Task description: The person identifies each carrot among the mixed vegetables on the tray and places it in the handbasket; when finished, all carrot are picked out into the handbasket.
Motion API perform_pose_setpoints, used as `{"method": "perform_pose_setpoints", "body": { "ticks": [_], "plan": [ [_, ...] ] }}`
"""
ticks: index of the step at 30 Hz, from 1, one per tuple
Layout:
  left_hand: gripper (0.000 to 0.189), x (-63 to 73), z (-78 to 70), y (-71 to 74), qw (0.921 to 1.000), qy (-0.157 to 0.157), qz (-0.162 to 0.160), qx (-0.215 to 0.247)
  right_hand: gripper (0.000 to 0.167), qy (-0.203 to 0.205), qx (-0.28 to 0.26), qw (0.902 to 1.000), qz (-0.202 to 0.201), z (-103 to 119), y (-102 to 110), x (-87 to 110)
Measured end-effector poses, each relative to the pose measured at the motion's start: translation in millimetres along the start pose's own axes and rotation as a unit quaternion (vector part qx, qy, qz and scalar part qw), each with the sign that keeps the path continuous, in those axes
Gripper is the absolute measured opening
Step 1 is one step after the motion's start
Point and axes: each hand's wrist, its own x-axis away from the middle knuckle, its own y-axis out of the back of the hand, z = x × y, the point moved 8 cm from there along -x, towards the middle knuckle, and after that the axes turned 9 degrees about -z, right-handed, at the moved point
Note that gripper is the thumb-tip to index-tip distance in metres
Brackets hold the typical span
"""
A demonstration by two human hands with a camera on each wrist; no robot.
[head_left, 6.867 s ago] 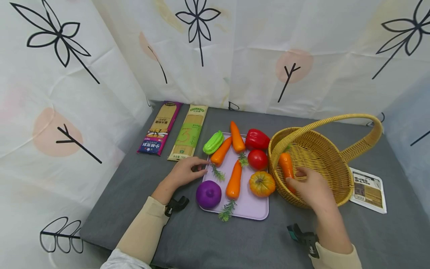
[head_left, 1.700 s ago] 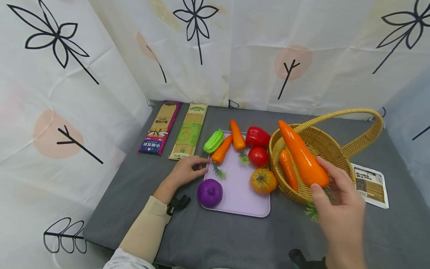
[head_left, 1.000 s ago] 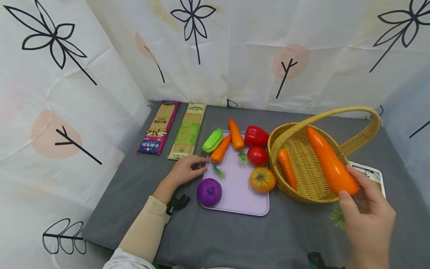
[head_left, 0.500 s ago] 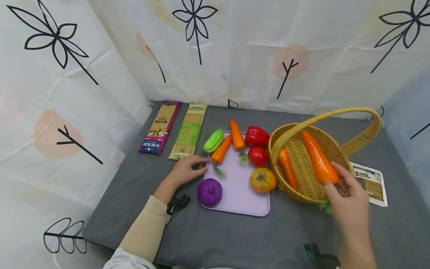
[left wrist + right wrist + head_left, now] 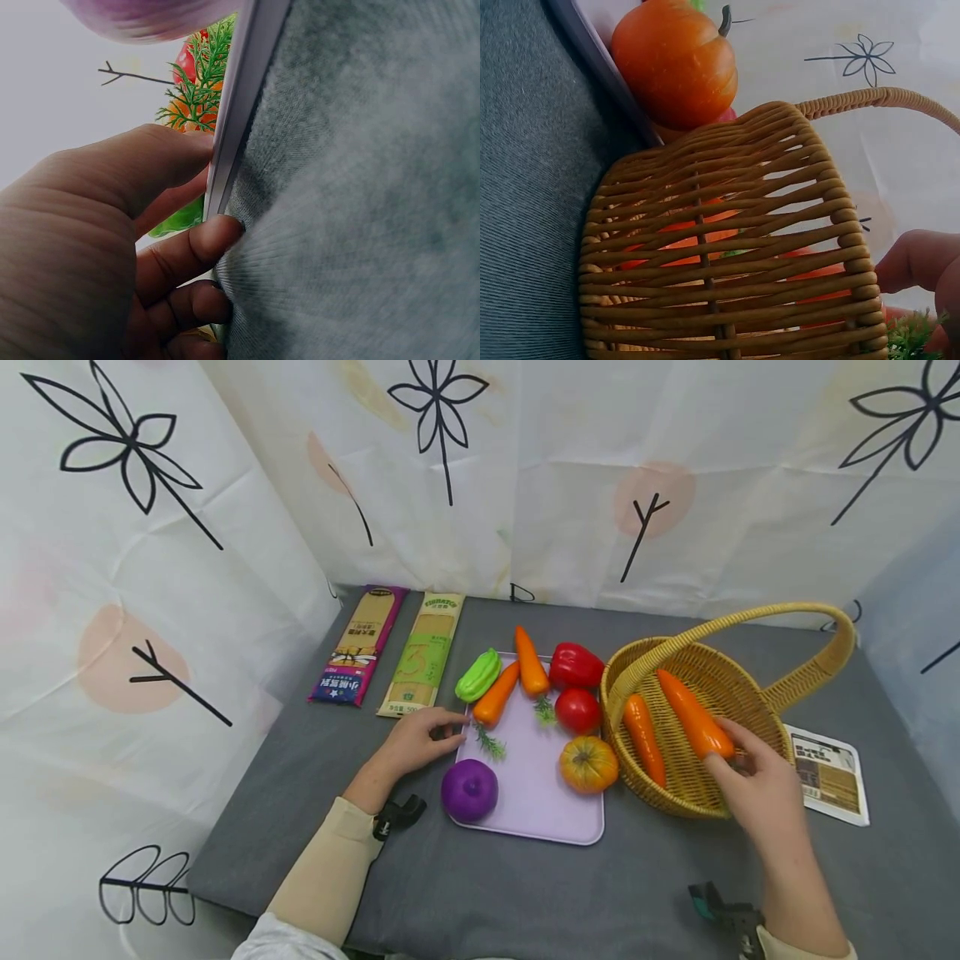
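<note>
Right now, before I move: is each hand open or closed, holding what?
Left hand: open, touching the edge of the lilac tray.
Right hand: closed, holding a carrot by its thick end.

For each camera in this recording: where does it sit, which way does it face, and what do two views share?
Head: worn on the head, facing forward and down at the tray and basket; the left hand, right hand and forearms show.
Left wrist: on the left wrist, facing the tray's edge; the left hand shows at left.
Right wrist: on the right wrist, facing the basket's woven side; part of the right hand shows at the right edge.
Shared: head and right wrist both show the basket and pumpkin.
</note>
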Motion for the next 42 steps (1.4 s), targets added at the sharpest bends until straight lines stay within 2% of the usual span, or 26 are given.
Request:
{"method": "perform_pose_setpoints", "body": {
  "ticks": [8, 16, 25, 30, 36, 42],
  "plan": [
    [0.030, 1.3, 0.9, -2.2, 1.0000, 0.006, 0.004, -0.006, 0.056, 0.040, 0.045, 0.9953, 0.075, 2.5, -16.6, -14.4],
    [0.030, 0.2, -6.7, 1.1, 0.9999, -0.011, -0.006, 0.004, 0.061, 0.040, 0.069, 0.9877, 0.134, 3.9, -29.0, -21.0],
    [0.029, -0.9, -5.1, 0.9, 1.0000, -0.003, 0.000, -0.001, 0.063, 0.046, 0.079, 0.9794, 0.180, 1.6, -39.9, -26.6],
    [0.029, -0.8, -4.5, 1.6, 1.0000, 0.000, 0.002, -0.002, 0.062, 0.047, 0.091, 0.9748, 0.198, -0.2, -44.6, -29.4],
    [0.029, -1.2, -3.0, 0.9, 1.0000, 0.000, 0.001, -0.005, 0.063, 0.042, 0.093, 0.9739, 0.203, -0.1, -47.1, -29.7],
    [0.029, -0.4, -2.4, 0.4, 1.0000, 0.004, 0.004, -0.002, 0.066, 0.049, 0.087, 0.9787, 0.179, 5.3, -43.8, -29.0]
  ]
}}
